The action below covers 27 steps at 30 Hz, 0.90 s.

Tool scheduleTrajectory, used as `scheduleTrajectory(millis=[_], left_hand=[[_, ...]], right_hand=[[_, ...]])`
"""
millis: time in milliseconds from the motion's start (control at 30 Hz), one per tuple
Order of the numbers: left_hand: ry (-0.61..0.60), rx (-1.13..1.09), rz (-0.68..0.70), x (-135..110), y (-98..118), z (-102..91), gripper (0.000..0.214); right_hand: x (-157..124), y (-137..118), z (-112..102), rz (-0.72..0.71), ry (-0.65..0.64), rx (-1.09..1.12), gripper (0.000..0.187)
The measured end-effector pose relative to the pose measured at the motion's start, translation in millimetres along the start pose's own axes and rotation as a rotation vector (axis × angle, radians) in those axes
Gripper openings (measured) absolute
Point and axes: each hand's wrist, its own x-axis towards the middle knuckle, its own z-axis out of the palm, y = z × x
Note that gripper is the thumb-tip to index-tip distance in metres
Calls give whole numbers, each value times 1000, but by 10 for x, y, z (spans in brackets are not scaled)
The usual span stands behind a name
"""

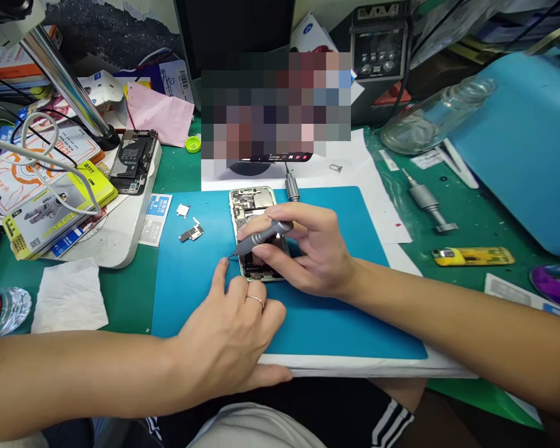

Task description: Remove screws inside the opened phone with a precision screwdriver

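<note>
Lying on the flat blue mat [336, 330] in the head view, the opened, pale-framed smartphone [248, 216] should handle as light and stiff, its exposed parts fragile, and is best held by its side rails. The right hand [317, 249] has its fingers clamped on a slim grey screwdriver [261, 237]; the left hand [236, 317] extends its forefinger beside the tip, other fingers bent, gripping nothing visible.

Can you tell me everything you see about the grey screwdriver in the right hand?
The grey screwdriver has a smooth, metal-looking handle that narrows to a thin, dark shaft. The right hand grips it in thumb and fingers. It slants across the opened phone, its tip pointing down-left, past the phone's edge, by the left hand's index fingertip. Whether the tip touches anything is too small to tell.
</note>
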Motion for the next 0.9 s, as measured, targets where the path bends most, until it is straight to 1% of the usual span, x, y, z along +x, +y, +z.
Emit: scheduleTrajectory(millis=[167, 333, 533, 633, 700, 733, 833, 900], left_hand=[[-19, 1, -24, -11, 18, -9, 64], [-26, 23, -24, -25, 29, -13, 64], [11, 74, -4, -28, 50, -18, 65], [17, 94, 21, -22, 46, -5, 62], [31, 78, 70, -10, 20, 15, 56], [56, 58, 116, -2, 0, 27, 52], [182, -23, 310, 27, -70, 64, 35], [235, -55, 373, 42, -105, 81, 28]], right_hand=[[22, -24, -3, 36, 19, 17, 55], [40, -33, -5, 25, 31, 25, 55], [97, -45, -40, -71, 99, 5, 61], [124, -43, -52, -104, 126, -34, 60], [136, -41, -41, -121, 155, -51, 56], [141, -42, -33, -135, 170, -61, 55], [168, -72, -48, -171, 204, -130, 57], [197, -113, -138, -213, 246, -234, 59]])
